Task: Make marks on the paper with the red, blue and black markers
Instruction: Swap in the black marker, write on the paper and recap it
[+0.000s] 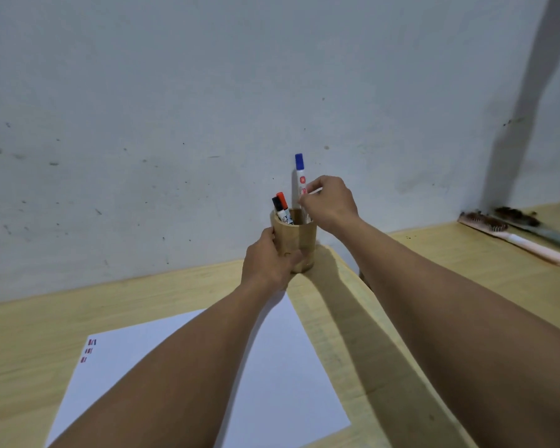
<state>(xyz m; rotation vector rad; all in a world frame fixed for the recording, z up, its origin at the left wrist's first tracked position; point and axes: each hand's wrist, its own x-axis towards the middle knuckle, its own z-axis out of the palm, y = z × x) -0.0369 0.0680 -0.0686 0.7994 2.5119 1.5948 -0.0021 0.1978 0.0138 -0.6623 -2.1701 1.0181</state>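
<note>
**Marker count at the wooden cup**

Markers: 3 total. Blue marker upright, cap up, its lower end at the cup mouth, pinched by the fingers of the right hand. Red marker and black marker both stand in the cup, caps up, leaning left, touching each other.

Cup: 1 wooden cup, on the table near the wall. Left hand is wrapped around the cup's left side and base.

Paper: 1 white sheet, flat on the table under both forearms, nearer than the cup. Marks near its left corner: 3 short rows, reddish with darker strokes; exact colours too small to tell.

Brushes: 2, lying at far right of the table.
</note>
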